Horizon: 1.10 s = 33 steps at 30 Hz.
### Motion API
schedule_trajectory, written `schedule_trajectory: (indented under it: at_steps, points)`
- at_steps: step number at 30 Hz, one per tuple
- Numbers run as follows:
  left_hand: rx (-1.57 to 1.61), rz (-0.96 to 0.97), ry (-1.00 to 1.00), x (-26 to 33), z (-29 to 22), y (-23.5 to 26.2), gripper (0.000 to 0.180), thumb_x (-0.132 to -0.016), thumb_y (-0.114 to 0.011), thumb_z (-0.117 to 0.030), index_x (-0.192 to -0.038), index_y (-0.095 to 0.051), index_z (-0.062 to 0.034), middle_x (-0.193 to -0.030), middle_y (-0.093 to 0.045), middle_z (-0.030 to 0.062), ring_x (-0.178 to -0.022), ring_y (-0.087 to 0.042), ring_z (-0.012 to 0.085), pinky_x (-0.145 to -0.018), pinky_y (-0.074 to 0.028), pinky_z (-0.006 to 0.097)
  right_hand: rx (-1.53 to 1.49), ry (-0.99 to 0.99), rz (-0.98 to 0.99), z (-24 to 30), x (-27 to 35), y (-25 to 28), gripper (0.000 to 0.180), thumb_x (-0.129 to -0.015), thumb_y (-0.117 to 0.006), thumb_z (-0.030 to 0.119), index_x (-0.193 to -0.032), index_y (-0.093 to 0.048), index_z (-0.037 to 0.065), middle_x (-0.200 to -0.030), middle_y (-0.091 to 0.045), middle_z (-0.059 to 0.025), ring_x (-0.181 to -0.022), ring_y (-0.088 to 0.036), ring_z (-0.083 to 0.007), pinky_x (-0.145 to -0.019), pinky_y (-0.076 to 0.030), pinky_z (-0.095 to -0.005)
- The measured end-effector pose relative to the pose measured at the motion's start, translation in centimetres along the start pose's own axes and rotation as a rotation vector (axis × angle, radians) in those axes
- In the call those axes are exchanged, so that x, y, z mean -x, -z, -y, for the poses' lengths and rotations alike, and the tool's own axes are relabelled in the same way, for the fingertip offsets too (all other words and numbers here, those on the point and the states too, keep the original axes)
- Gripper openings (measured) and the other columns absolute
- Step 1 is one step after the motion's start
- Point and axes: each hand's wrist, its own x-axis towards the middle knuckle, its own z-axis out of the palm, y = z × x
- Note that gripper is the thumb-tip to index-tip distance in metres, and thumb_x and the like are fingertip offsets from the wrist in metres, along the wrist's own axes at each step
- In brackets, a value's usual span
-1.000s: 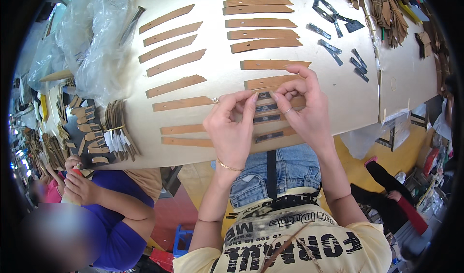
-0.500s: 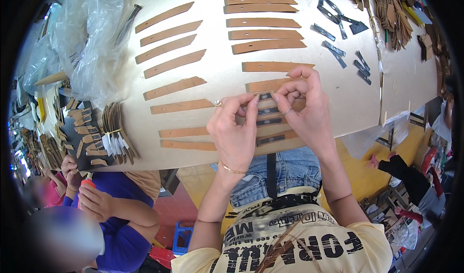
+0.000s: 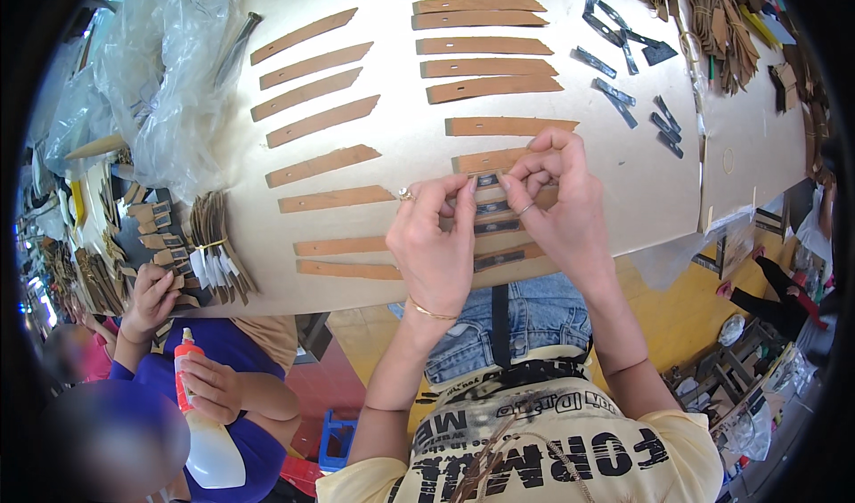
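Note:
Thumb and fingers of my left hand are pinched at the left end of a small dark strip. At its other end my right hand pinches in the same way. The strip lies by the near edge of a tan leather-like strip. Just nearer to me, more dark strips rest on tan strips, which my hands partly cover. Beyond my hands, several slotted tan strips lie in a column. A second column of tan strips is to the left.
Loose dark strips lie at the table's right. Clear plastic sheeting and a banded strip bundle are at the left. A co-worker's hand holds a red-and-white bottle there. Brown bundles lie far right.
My hands stay almost in place on the dark strip. At the left, the co-worker's bottle has moved down and away from the table, while their other hand has reached to the strips there.

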Motion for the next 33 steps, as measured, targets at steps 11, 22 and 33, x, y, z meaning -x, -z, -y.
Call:
schedule_trajectory:
  at_steps: [11, 22, 33]
  points:
    - [-0.325, -0.048, -0.285, 2.2, 1.3, 0.2, 0.055, -0.072, -0.065, 0.011, -0.119, -0.072, -0.0176, -0.113, -0.058, 0.0103, -0.080, -0.058, 0.0235, -0.066, -0.050, 0.034, 0.032, 0.044, 0.015, 0.3, 0.1, 0.2, 0.038, -0.084, -0.073, 0.000, -0.112, -0.047, 0.003, -0.079, -0.067, -0.0058, -0.066, -0.061, -0.0115, -0.061, -0.050, -0.0247]
    - [-0.645, 0.050, -0.326, 2.6, 0.9, 0.4, 0.045, -0.079, -0.061, 0.003, -0.118, -0.072, -0.0178, -0.119, -0.059, 0.0100, -0.096, -0.059, 0.0279, -0.073, -0.049, 0.038, 0.767, 0.407, -0.040, -0.7, 3.1, 0.2, 0.041, -0.086, -0.062, 0.005, -0.121, -0.071, 0.025, -0.139, -0.052, -0.0065, -0.110, -0.052, -0.0241, -0.090, -0.038, -0.0407]
    - [-0.450, 0.074, -0.245, 1.4, -0.4, 1.8, 0.036, -0.079, -0.063, -0.002, -0.112, -0.072, -0.0122, -0.117, -0.060, 0.0087, -0.103, -0.058, 0.0279, -0.082, -0.046, 0.042, 0.465, 0.273, -0.301, -2.0, 4.2, 5.7, 0.029, -0.087, -0.061, 0.001, -0.111, -0.069, 0.014, -0.121, -0.061, -0.0071, -0.104, -0.055, -0.0232, -0.092, -0.039, -0.0389]
